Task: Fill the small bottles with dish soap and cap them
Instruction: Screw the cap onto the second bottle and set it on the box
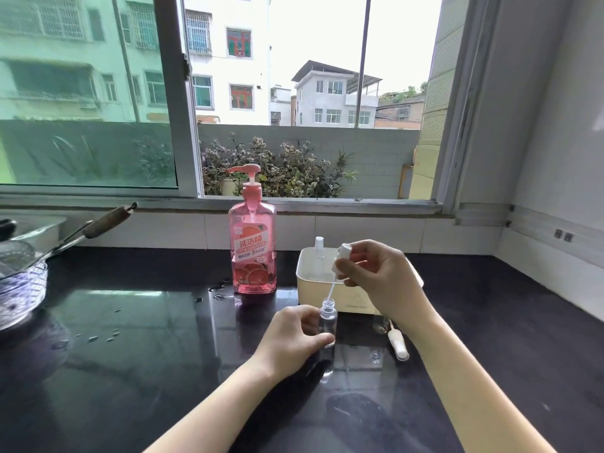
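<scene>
The left hand (295,335) holds a small clear bottle (327,323) upright on the dark counter (147,338), with the thumb and fingers closed around its lower part. The mouth of the bottle is open and has no cap. It seems empty, though through the clear plastic I cannot be sure.

The right hand (376,276) is above it and a little to the right. Its fingers pinch a white spray cap (343,256), and the thin tube (330,287) of the cap hangs down at an angle toward the bottle mouth. The end of the tube is just above the opening; whether it touches the rim I cannot tell.

Behind the hands stands a cream box (327,289), and a second small bottle (318,253) with its white cap on stands upright inside it. To the left of the box is the pink dish soap bottle (253,246) with a pump top (it stands near the far wall, under the window). Some water drops (219,291) lie on the counter at its left side.

To the right of the held bottle, another white spray cap (398,344) lies flat on the counter, and a third small bottle (380,325) is just beside it, partly hidden by the right wrist. At the far left edge is a glass bowl (23,289).
</scene>
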A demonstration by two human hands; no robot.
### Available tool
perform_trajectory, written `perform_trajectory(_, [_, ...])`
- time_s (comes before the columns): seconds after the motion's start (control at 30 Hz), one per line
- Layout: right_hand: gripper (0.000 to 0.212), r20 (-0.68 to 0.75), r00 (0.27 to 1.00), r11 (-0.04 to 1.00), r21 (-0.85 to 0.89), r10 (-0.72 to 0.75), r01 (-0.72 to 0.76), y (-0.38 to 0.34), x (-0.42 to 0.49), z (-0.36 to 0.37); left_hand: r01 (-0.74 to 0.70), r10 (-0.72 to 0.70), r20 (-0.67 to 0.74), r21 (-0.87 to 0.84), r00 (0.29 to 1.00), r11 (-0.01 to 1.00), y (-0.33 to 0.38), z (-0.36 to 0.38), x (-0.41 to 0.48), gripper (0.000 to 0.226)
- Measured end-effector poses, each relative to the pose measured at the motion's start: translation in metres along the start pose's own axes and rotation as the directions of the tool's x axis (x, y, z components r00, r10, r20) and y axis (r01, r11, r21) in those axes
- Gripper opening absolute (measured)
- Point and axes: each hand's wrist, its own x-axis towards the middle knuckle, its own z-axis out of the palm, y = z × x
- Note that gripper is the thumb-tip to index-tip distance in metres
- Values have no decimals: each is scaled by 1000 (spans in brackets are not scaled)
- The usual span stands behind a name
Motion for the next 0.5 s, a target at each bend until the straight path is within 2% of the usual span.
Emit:
perform_trajectory(0.23, [12,96,991,984,-163,90,-73,15,-3,6,-7,7,1,16,1000,1000,2,0,-1,17])
perform_trajectory(0.37, [10,175,968,971,-192,179,-144,22,-3,6,-16,16,-3,31,1000,999,2,0,-1,19])
perform_trajectory(0.5, [9,214,960,967,-219,178,-131,25,-4,6,-29,30,-10,51,1000,998,2,-1,-1,19])
